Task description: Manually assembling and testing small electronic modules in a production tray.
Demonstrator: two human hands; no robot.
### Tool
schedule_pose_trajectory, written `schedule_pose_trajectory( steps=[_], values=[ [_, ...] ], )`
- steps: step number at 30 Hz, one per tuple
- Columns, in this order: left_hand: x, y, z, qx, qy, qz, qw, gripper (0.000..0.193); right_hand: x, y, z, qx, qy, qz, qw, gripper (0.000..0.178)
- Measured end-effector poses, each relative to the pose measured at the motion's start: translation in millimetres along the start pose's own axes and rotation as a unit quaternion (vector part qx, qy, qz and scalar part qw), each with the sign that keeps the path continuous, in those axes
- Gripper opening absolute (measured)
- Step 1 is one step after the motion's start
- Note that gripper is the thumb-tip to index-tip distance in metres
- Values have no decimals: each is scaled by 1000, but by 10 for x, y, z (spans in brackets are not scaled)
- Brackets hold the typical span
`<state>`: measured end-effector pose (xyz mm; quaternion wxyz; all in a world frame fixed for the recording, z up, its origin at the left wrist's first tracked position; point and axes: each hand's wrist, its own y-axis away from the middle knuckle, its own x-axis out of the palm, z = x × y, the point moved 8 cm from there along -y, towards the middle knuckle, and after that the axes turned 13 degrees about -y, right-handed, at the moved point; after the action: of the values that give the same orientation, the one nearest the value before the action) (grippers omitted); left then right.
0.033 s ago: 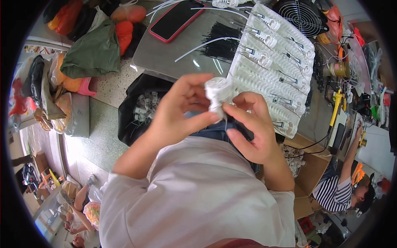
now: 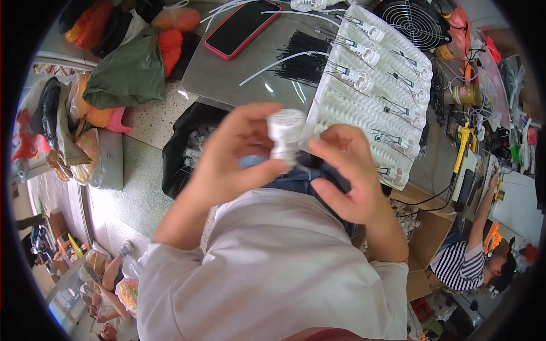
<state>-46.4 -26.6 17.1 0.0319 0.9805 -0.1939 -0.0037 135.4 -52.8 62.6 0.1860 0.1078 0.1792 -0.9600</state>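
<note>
My left hand holds a small white plastic part with a round, grilled-looking head and a narrower lower end, pinched between thumb and fingers. A thin pale strand hangs from its lower end toward my right hand. The right hand stays just beside the part, thumb and index finger apart, and I see nothing between them. Beyond the hands lies a white ridged tray bearing several similar white parts and small circuit boards with dark wires. Motion blurs the left hand and the part slightly.
On the grey table lie a red-edged phone, a bundle of black wires and white tubes. A black bag of white parts hangs at the left. A round black fan stands behind the tray. Co-workers sit at both sides.
My left hand has moved a little left with the white part and turned it more upright. My right hand, earlier touching the part's lower end, is now apart from it.
</note>
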Motion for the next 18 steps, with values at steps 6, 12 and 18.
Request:
schedule_pose_trajectory(
  steps=[6, 12, 18],
  values=[
    [-1332, 463, 382, -233, -347, -53, 907, 68, -907, -288, -471, 57, 266, -63, 960, 50],
    [-1661, 684, 1509, -326, -549, -16, 769, 75, -914, -508, -796, 109, 373, 1, 922, 42],
    [-753, 84, -294, 12, -300, -175, 938, 22, -738, -429, -146, -101, 409, -21, 907, 43]
  ],
)
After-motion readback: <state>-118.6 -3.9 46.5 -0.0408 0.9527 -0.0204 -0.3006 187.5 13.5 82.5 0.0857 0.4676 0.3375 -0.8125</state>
